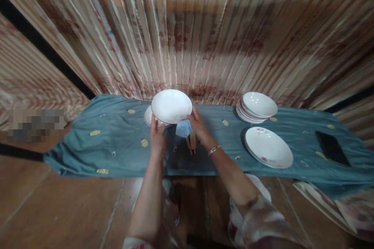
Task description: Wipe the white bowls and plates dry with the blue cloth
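Plate (172, 105) held above the tablecloth (125, 155), work seemingly partway.
In my head view, my left hand (157, 136) pinches its near-left rim; my right hand (198, 124) grips its right side, pinching a blue cloth (184, 128). It isn't set down yet; whether the second plate (147, 116) partly hidden below, stacked bowls (259, 105) or floral plate (269, 147) are finished, I cannot tell.

White plate (172, 105) with dark rim, pale-blue cloth (184, 128), blue-green tablecloth (122, 132) with yellow pineapple motifs (144, 143)
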Demonstrator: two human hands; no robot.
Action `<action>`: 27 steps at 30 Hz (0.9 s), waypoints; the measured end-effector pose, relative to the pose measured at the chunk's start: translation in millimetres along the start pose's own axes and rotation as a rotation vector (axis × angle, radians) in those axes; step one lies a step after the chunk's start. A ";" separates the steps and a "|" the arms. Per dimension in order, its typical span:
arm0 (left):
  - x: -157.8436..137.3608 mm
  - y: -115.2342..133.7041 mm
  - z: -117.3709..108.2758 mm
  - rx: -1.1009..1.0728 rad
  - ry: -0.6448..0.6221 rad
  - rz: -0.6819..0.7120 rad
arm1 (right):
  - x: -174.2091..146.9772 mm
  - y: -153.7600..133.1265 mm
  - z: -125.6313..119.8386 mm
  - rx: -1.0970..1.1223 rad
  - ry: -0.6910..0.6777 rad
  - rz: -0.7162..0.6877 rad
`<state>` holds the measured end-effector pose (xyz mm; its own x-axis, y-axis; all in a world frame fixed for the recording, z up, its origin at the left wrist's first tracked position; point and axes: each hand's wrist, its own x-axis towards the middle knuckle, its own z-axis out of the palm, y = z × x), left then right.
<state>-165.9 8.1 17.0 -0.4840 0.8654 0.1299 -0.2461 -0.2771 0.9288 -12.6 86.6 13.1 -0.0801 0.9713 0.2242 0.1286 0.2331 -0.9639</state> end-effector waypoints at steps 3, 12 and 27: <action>-19.1 4.0 25.2 -0.129 -0.058 -0.122 | -24.7 0.9 -27.0 0.099 0.133 0.090; -74.6 -18.2 76.2 -0.282 -0.265 -0.505 | -97.9 19.9 -95.0 0.296 0.462 0.187; -102.5 -46.6 81.8 -0.240 -0.247 -0.676 | -163.9 27.7 -112.7 0.273 0.554 0.421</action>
<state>-36.1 -33.6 -11.2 0.0324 0.9395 -0.3410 -0.6120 0.2884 0.7364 115.5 -60.7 -34.2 0.4407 0.8747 -0.2016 -0.2178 -0.1137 -0.9694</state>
